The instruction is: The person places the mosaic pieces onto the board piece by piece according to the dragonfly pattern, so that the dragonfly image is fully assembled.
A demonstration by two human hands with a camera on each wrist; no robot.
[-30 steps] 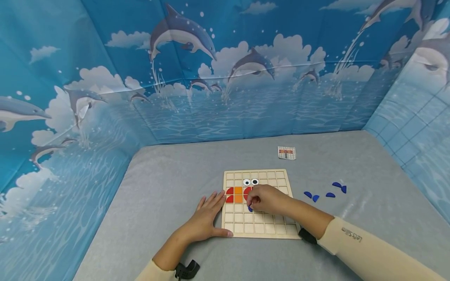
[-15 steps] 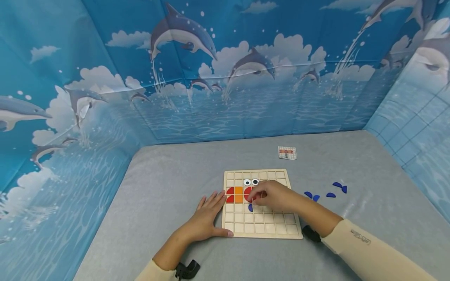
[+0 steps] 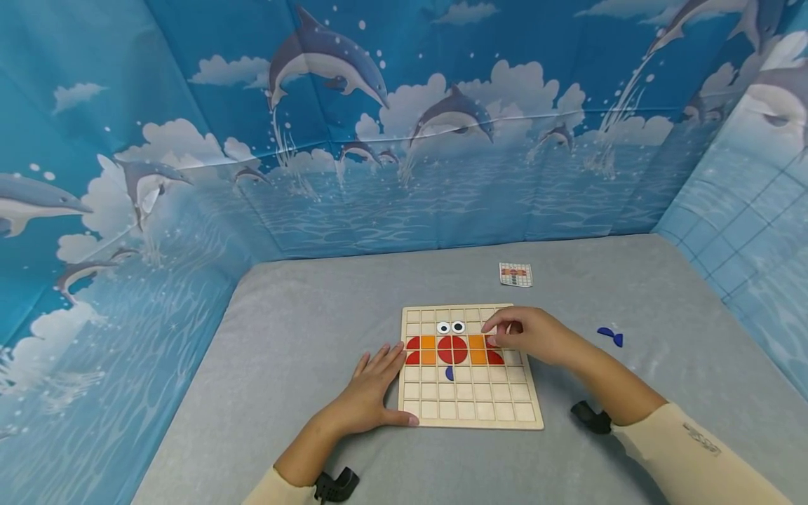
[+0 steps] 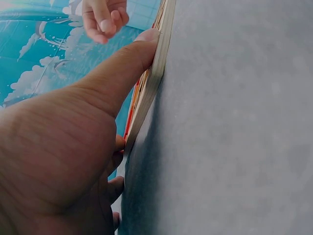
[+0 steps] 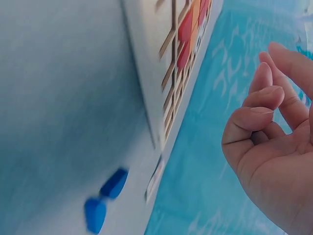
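A wooden grid board [image 3: 435, 410] lies on the grey cloth. On it are red quarter-round pieces [image 3: 413, 357], orange squares [image 3: 428, 342], a red circle [image 3: 452, 349] of several pieces and two eye discs [image 3: 444, 327]. One dark blue half-round piece [image 3: 449, 373] sits in a cell below the circle. My left hand [image 3: 366, 398] rests against the board's left edge, fingers spread and thumb [image 4: 129, 63] at its front edge. My right hand [image 3: 530, 335] hovers over the board's right side; between thumb and fingertips [image 5: 266, 73] nothing shows.
Two blue half-round pieces [image 3: 606, 331] lie on the cloth to the right of the right forearm. A small pattern card [image 3: 515, 274] lies behind the board. Dolphin-printed sheets [image 3: 404, 196] stand around the grey surface [image 3: 315, 315].
My right hand has moved off the blue half-round piece, to the right and away from me, uncovering it and the red circle. Its forearm now covers several loose blue pieces. My left hand stays put.
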